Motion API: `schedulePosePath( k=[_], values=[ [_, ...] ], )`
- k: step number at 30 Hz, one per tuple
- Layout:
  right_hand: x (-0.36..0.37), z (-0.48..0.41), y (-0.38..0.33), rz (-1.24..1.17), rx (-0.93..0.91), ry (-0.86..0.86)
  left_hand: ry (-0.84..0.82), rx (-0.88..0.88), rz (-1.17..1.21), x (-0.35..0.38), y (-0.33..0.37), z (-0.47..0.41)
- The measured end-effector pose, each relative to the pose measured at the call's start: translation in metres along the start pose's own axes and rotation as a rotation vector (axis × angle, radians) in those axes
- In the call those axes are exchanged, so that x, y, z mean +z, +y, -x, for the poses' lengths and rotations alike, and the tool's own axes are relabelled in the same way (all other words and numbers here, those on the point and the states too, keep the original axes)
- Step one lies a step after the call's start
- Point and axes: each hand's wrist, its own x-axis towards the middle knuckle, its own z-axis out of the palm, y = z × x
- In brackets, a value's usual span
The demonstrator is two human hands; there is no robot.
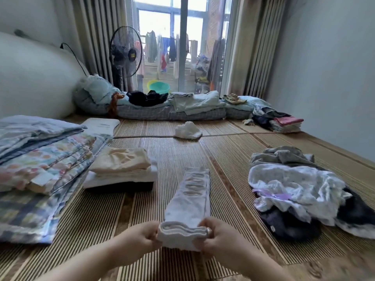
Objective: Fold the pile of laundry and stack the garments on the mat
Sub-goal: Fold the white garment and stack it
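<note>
Step in hand: folding, one piece at a time. A long pale garment (190,199) lay as a narrow strip down the middle of the mat (172,155), its near end doubled into a thick fold.
Left hand (140,238): fingers curled round the left edge of that near fold, pinching the layers.
Right hand (221,238): the same grip on the right edge, so both hands held the one fold between them.
Garment's place: straight ahead of the person, between the folded stack and the loose pile, touching neither.
Folded stack (121,169): cream and white pieces squared up to the left of the strip, just beside a heap of patterned bedding (40,155).
Loose pile (300,191): on the right, spotted white, grey and dark pieces tumbled together.
Progress: by my reckoning somewhere near the middle, because the heap looked bigger than the stack.
Next move: probably carry the near fold forward over the far end with both edges level, then lift the bundle left onto the stack.
Risk: if one hand leads, the strip could skew and the layers slip.
</note>
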Motion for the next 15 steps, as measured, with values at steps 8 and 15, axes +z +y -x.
schedulePosePath(
  k=[8,15],
  values=[
    [0.007,0.001,0.013,0.188,-0.017,-0.125,-0.079,0.121,-0.276,0.007,-0.018,0.009],
    [-0.013,-0.013,0.011,-0.330,0.118,-0.393,-0.147,0.078,0.153,0.005,-0.021,0.002]
  ],
)
